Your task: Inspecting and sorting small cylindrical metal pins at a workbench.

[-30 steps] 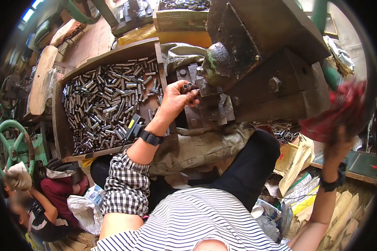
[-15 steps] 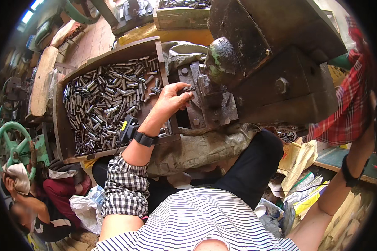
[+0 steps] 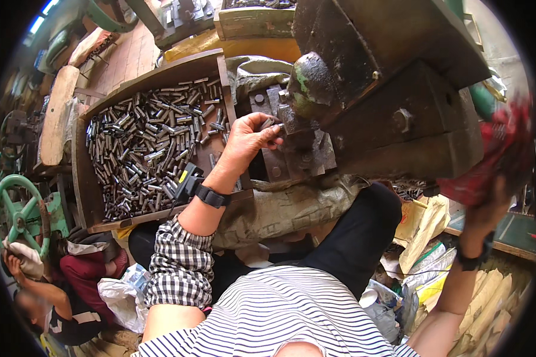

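Left hand (image 3: 248,140) at the machine (image 3: 393,119).
Nearly closed, it pinched at least one metal tube (image 3: 268,123) just beside the dark block (image 3: 307,149); the right hand (image 3: 487,202) (blurred, its grip unclear) was at the red cloth (image 3: 491,152).

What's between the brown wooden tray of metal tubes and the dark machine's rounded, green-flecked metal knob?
In the head view: the left hand, crumpled grey cloth and a dark, bolted metal plate.

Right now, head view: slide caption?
Left hand holds metal tubing at dark machine, parts tray alongside; right hand at red cloth.
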The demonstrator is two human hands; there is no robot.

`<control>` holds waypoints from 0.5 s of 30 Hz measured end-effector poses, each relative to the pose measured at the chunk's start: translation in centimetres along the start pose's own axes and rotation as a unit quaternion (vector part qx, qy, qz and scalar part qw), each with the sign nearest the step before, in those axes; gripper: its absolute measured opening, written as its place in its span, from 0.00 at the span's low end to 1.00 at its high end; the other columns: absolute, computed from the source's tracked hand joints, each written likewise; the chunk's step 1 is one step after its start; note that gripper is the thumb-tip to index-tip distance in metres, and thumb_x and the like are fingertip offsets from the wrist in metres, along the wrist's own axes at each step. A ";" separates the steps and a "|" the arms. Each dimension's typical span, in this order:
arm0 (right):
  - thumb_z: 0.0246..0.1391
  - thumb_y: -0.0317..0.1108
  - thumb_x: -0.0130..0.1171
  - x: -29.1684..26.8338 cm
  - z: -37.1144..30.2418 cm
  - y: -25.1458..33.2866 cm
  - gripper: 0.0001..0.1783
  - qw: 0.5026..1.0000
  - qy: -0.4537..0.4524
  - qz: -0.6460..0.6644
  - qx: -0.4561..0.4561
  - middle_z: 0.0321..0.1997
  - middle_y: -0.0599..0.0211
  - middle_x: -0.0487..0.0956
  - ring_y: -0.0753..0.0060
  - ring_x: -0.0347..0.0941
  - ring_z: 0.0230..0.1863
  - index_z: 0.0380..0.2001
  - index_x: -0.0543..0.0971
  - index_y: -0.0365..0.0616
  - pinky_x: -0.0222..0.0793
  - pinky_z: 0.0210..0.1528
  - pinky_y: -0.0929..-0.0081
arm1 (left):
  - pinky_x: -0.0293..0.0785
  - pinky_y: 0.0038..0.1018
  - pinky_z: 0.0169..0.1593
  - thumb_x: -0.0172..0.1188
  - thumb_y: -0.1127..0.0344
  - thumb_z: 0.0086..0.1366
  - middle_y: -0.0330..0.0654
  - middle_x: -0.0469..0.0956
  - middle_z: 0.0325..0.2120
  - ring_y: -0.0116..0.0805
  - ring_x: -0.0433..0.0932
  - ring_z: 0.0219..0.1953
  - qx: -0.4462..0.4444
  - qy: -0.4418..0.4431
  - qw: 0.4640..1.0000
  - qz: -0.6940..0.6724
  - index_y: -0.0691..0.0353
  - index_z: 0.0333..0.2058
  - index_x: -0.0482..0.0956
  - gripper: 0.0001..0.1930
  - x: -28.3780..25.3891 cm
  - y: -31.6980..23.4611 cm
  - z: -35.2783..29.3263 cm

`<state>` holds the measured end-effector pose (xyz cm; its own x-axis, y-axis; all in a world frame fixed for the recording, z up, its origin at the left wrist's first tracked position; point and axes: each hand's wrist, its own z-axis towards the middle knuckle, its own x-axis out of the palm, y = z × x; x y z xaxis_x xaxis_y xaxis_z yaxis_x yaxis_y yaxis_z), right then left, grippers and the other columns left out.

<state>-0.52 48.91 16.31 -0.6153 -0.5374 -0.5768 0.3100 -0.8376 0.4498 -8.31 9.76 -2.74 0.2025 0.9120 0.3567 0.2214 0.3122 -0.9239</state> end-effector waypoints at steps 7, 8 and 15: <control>0.42 0.29 0.56 3.9 -1.3 1.9 0.11 0.962 -0.144 0.232 0.027 0.32 0.57 0.77 0.56 0.73 0.30 0.32 0.76 0.38 0.68 0.31 0.66 | 0.70 0.17 0.21 0.60 0.72 0.59 0.36 0.75 0.21 0.20 0.73 0.18 -0.004 -0.053 0.993 0.105 0.66 0.35 0.74 0.07 1.5 -0.9 -0.2; 0.35 0.33 0.58 5.1 1.5 6.2 0.11 0.945 -0.189 0.267 -0.004 0.25 0.57 0.78 0.49 0.73 0.23 0.27 0.77 0.42 0.68 0.27 0.60 | 0.69 0.16 0.21 0.61 0.70 0.58 0.36 0.75 0.21 0.20 0.72 0.17 -0.024 -0.062 0.989 0.135 0.67 0.35 0.74 0.08 0.1 -1.2 -0.7; 0.49 0.42 0.52 -2.6 6.6 5.5 0.30 0.969 0.010 0.215 0.120 0.51 0.49 0.71 0.59 0.71 0.47 0.49 0.69 0.25 0.67 0.50 0.67 | 0.68 0.14 0.23 0.60 0.65 0.60 0.36 0.76 0.27 0.18 0.73 0.22 -0.074 -0.035 0.961 0.264 0.67 0.46 0.71 0.17 0.4 -2.9 -1.4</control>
<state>-1.99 46.30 24.74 -0.4516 -0.8358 -0.3121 0.3552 -0.4894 0.7965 -7.57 8.84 0.23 0.2602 0.9502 -0.1714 0.2406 -0.2357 -0.9416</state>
